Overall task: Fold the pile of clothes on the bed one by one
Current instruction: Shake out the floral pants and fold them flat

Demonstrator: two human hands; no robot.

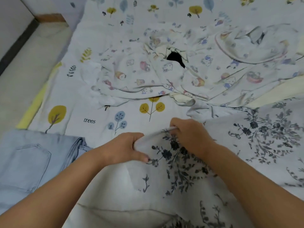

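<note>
Crosswise, floral garment (181, 162) between hands

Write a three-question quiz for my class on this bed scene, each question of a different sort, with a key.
1. True or false: both hands grip the white garment with dark floral print.
2. Which lies left of the left hand? A) light blue jeans B) a red towel C) a black shoe
3. Fill in: the unfolded heap with cartoon prints lies on the ____ side of the hands.

Key:
1. True; the right hand pinches the edge too.
2. A
3. far; it rests on the tree-print bedsheet.
</note>
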